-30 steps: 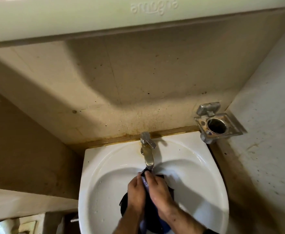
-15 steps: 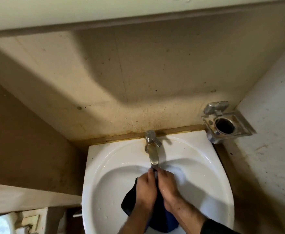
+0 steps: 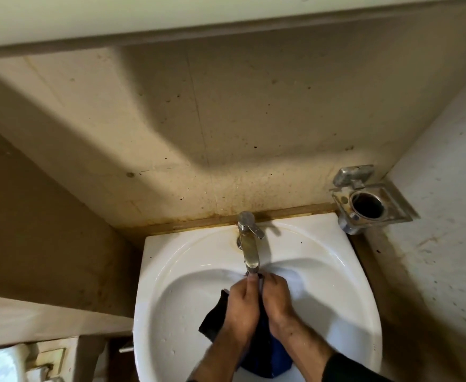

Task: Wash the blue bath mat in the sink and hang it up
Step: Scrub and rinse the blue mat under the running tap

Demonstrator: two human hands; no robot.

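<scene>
Both forearms came up from the bottom edge of the frame and met over the middle of the white sink [image 3: 171,271], angled toward each other so the hands sat knuckle to knuckle just under the tap's spout. The left hand [image 3: 241,304] lay palm down with its fingers curled over a bunched fold of the blue bath mat [image 3: 270,359], the thumb stretched forward along the cloth almost to the spout tip. The right hand [image 3: 277,299] pressed in beside it, fingers curled down around the same fold, so the two hands were clamped together on the cloth with only a thin pale strip of it showing between them. A dark sleeve [image 3: 350,368] covered the right forearm near the lower right of the frame.

The mat hung in the bowl below the hands: a dark flap stuck out to the left of the left wrist, and a brighter blue part sagged between the forearms toward the bottom edge. Whether water ran from the tap [image 3: 249,244] could not be told; its lever pointed to the right. At the right of the frame, beside the sink's back corner, a metal holder [image 3: 369,205] with a round opening was fixed to the stained wall [image 3: 226,119].
</scene>
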